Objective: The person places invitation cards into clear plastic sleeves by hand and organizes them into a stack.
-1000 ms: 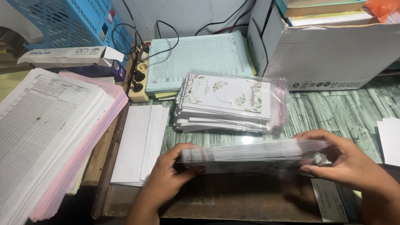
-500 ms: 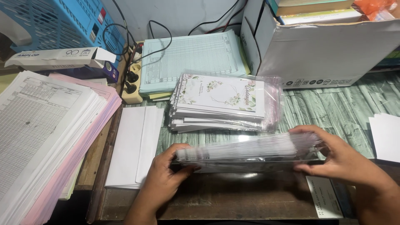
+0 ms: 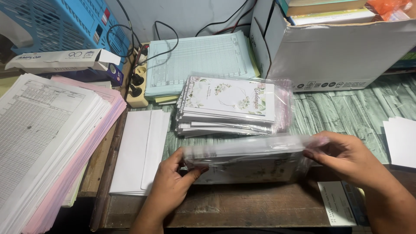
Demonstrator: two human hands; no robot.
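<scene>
Both hands hold a stack of floral printed cards in clear plastic sleeves [image 3: 249, 158], tilted up on its long edge on the desk. My left hand [image 3: 173, 182] grips its left end, thumb on the near face. My right hand [image 3: 346, 158] pinches its right end, where the plastic bunches. Behind it lies a second pile of the same sleeved floral cards [image 3: 232, 106], flat on the green patterned tabletop [image 3: 342, 115].
White envelopes [image 3: 141, 151] lie left of the held stack. Thick piles of white and pink forms [image 3: 47, 138] fill the left side. Green ledger sheets [image 3: 199, 60], a power strip [image 3: 136, 86], a blue basket [image 3: 60, 26] and a cardboard box [image 3: 342, 52] stand behind. White paper [image 3: 401, 141] lies far right.
The held stack has been tipped further upright and drawn slightly toward me. The camera has shifted a little, so the scene sits lower and to the right.
</scene>
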